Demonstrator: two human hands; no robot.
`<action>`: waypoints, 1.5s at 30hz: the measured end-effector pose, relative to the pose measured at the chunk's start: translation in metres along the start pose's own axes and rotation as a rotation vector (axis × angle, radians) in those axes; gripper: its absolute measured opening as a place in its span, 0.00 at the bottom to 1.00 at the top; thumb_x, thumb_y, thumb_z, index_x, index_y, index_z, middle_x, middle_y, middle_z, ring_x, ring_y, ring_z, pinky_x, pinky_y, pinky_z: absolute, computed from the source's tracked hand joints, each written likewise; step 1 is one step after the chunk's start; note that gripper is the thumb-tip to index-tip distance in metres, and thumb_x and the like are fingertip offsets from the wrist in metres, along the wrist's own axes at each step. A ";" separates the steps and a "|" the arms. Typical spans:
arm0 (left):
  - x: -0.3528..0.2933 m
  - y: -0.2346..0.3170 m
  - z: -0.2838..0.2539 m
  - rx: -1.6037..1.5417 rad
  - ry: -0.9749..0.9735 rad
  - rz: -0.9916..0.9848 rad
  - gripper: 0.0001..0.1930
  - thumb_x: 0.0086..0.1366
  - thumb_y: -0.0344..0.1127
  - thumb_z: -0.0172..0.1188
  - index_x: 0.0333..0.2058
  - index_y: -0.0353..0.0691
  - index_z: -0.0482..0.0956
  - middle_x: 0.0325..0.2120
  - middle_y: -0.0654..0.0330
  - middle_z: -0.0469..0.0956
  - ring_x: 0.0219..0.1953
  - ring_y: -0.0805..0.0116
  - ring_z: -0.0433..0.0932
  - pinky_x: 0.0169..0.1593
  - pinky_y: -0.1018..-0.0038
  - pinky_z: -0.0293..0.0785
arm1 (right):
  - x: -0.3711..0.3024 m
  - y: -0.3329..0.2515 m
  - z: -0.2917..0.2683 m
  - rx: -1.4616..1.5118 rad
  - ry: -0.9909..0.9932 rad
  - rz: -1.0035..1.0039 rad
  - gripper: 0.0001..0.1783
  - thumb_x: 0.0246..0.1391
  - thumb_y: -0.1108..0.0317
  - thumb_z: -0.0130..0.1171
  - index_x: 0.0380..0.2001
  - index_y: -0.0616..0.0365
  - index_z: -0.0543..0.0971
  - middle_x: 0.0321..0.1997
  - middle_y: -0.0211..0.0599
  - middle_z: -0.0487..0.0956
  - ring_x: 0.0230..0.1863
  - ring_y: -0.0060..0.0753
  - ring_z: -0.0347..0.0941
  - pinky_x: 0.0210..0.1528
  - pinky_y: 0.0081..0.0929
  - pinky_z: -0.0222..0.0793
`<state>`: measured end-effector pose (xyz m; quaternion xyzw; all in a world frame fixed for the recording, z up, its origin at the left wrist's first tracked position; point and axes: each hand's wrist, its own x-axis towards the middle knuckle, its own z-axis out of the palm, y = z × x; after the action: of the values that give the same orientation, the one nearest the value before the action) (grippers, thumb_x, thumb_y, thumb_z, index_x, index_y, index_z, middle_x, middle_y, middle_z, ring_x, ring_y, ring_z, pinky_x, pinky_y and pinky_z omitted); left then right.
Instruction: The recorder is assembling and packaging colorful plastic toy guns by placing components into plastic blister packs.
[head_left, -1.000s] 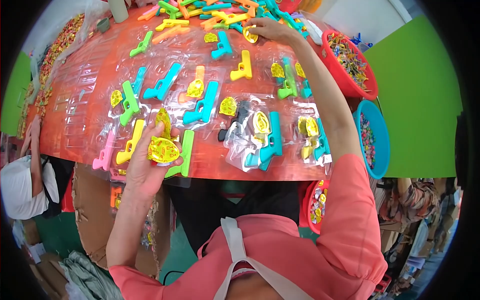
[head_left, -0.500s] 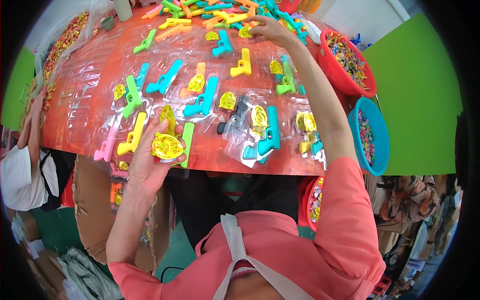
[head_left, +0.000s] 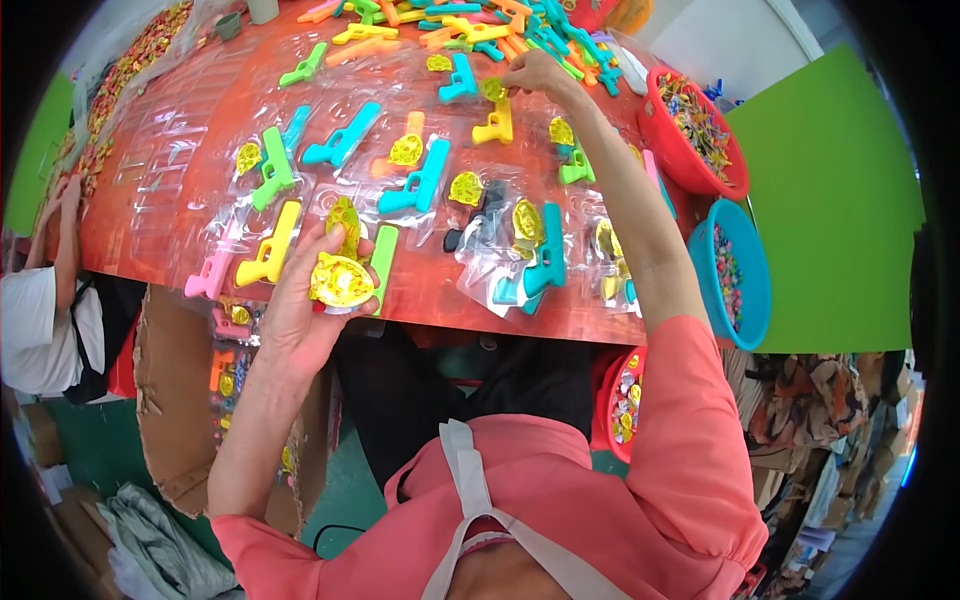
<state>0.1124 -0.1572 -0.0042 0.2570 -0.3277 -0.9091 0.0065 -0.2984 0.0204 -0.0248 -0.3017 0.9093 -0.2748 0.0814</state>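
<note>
My left hand [head_left: 298,305] is closed around several shiny yellow oval pieces with a printed pattern. One yellow piece [head_left: 342,282] faces up at the fingers, and another [head_left: 343,222] stands up behind it. Just right of that hand lies a green toy pistol [head_left: 384,262]. Far out over the table, my right hand [head_left: 540,76] pinches a yellow piece [head_left: 493,90] over the barrel end of a yellow toy pistol [head_left: 494,126]. Nearby, a teal toy pistol [head_left: 459,80] has its own yellow piece [head_left: 439,63] beside it.
Clear plastic trays holding toy pistols cover the red table [head_left: 150,245]. More pistols are heaped at the back [head_left: 470,25]. On the right are a red basin [head_left: 738,180] and a blue basin [head_left: 765,285] of small items. An open cardboard box [head_left: 170,400] stands below; another person's arm [head_left: 66,240] is at left.
My right hand has come nearer with the yellow piece, which is now over the yellow pistol. The left hand keeps its hold on its pieces. The whole view has shifted slightly.
</note>
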 end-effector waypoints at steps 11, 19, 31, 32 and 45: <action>0.005 -0.002 -0.012 -0.015 -0.021 0.017 0.20 0.60 0.40 0.62 0.49 0.47 0.66 0.37 0.55 0.78 0.32 0.64 0.79 0.27 0.65 0.73 | 0.005 -0.014 0.027 -0.330 -0.165 -0.089 0.19 0.45 0.52 0.63 0.24 0.60 0.82 0.21 0.34 0.80 0.24 0.25 0.73 0.28 0.30 0.67; 0.016 -0.005 -0.004 -0.017 -0.113 0.013 0.22 0.60 0.37 0.62 0.51 0.45 0.64 0.39 0.54 0.78 0.31 0.64 0.78 0.27 0.67 0.73 | -0.021 -0.048 0.006 -0.203 0.142 -0.211 0.15 0.46 0.58 0.61 0.31 0.58 0.81 0.31 0.39 0.81 0.32 0.32 0.78 0.32 0.30 0.70; 0.039 -0.019 0.000 0.033 -0.186 0.061 0.22 0.63 0.41 0.58 0.55 0.45 0.67 0.41 0.59 0.78 0.35 0.67 0.79 0.29 0.67 0.78 | -0.139 -0.160 0.057 0.407 -0.483 -0.467 0.12 0.57 0.68 0.58 0.42 0.62 0.76 0.32 0.26 0.78 0.31 0.11 0.71 0.30 0.14 0.67; 0.036 -0.015 0.000 0.053 -0.147 0.046 0.23 0.63 0.43 0.59 0.55 0.46 0.68 0.42 0.58 0.78 0.35 0.67 0.79 0.30 0.67 0.77 | -0.132 -0.162 0.056 0.461 -0.473 -0.424 0.12 0.57 0.68 0.59 0.42 0.61 0.75 0.32 0.25 0.78 0.31 0.11 0.71 0.30 0.14 0.68; 0.023 0.012 -0.045 -0.249 -0.045 -0.030 0.15 0.66 0.45 0.56 0.45 0.43 0.74 0.40 0.54 0.79 0.35 0.64 0.78 0.33 0.67 0.75 | -0.024 -0.177 0.100 0.362 -0.117 -0.307 0.09 0.55 0.67 0.60 0.34 0.62 0.76 0.23 0.30 0.78 0.23 0.19 0.75 0.24 0.17 0.69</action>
<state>0.1118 -0.1973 -0.0370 0.2387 -0.2087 -0.9482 0.0175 -0.1581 -0.1284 -0.0110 -0.4324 0.7824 -0.4245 0.1440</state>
